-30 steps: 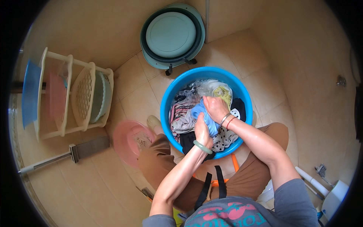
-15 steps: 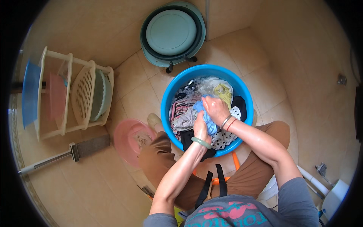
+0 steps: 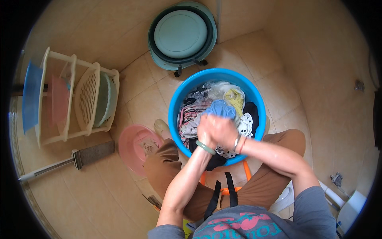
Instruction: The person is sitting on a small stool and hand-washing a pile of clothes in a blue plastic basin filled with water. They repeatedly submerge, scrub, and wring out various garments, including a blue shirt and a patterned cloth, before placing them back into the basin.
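A wide blue tub holds wet laundry and water. Over its near half my left hand and my right hand are pressed together, blurred by motion, fingers closed. From between them a light blue cloth bulges out on the far side; the part inside my hands is hidden. Around it in the tub lie a yellow garment, a pink striped garment, a white cloth with black dots and dark pieces.
Left of the tub a pink basin stands by my foot. Farther left are a cream rack holding basins and a flat mop. A green folding basin leans at the wall behind the tub. Orange stool legs show between my knees.
Both hands have moved nearer to me and come together, with the blue cloth now bunched beyond them. The tub and the other laundry have stayed in place.
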### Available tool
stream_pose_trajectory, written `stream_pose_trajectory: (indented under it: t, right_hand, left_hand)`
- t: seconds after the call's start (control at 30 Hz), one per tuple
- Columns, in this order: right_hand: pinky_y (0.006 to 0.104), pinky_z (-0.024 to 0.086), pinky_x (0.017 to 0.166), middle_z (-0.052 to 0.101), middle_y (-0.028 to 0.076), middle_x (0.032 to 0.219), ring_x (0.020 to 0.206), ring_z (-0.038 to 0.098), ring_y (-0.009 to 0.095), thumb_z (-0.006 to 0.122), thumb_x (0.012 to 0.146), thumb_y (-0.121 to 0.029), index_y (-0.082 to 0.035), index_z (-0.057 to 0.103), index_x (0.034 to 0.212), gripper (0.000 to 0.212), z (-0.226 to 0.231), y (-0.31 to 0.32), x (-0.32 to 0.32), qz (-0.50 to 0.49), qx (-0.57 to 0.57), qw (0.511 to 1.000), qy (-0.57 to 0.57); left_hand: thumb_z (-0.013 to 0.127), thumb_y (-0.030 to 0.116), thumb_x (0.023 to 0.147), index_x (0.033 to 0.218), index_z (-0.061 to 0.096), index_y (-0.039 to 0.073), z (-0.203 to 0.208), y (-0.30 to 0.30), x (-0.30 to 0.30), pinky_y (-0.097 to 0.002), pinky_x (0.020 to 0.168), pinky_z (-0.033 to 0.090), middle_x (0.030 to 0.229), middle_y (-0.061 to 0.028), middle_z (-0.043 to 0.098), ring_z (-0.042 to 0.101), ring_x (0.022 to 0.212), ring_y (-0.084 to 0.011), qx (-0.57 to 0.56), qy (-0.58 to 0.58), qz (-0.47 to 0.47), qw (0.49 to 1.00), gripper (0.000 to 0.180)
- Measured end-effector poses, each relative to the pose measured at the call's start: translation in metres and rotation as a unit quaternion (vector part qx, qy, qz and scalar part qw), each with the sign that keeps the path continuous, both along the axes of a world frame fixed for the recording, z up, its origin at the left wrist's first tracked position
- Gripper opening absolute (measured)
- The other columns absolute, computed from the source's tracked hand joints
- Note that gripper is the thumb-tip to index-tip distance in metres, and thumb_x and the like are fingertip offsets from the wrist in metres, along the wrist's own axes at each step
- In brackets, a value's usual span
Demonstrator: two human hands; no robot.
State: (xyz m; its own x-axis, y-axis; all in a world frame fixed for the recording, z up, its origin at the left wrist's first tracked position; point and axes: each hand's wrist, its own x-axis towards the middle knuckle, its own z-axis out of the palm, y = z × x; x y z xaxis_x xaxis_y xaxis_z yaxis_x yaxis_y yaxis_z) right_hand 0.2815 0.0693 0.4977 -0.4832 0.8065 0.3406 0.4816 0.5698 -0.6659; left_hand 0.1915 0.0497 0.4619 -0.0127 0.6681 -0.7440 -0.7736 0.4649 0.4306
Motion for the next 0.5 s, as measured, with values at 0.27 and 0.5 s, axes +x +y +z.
stream_pose_trajectory:
  t: [0.27, 0.5]
  right_hand:
    - [0.0469, 0.050, 0.049, 0.062, 0.019, 0.065, 0.058, 0.062, 0.037, 0.049, 0.095, -0.025, -0.004, 0.056, 0.080, 0.026, -0.044, 0.038, 0.014, -0.102, -0.085, 0.982, -0.131]
    - [0.0478, 0.047, 0.055, 0.058, 0.020, 0.067, 0.064, 0.059, 0.040, 0.050, 0.095, -0.020, -0.003, 0.049, 0.078, 0.024, -0.005, 0.009, 0.000, -0.056, -0.104, 0.993, -0.022]
  left_hand:
    - [0.052, 0.031, 0.093, 0.106, 0.061, 0.008, -0.003, -0.011, 0.021, -0.0317, 0.077, 0.052, 0.096, -0.0021, 0.065, 0.063, 0.087, -0.0153, -0.052, 0.043, 0.072, 0.995, 0.028]
    - [0.052, 0.035, 0.094, 0.102, 0.061, 0.012, -0.001, -0.002, 0.007, -0.0335, 0.076, 0.051, 0.087, -0.0015, 0.063, 0.062, 0.081, -0.0157, -0.046, 0.044, 0.092, 0.994, 0.026]
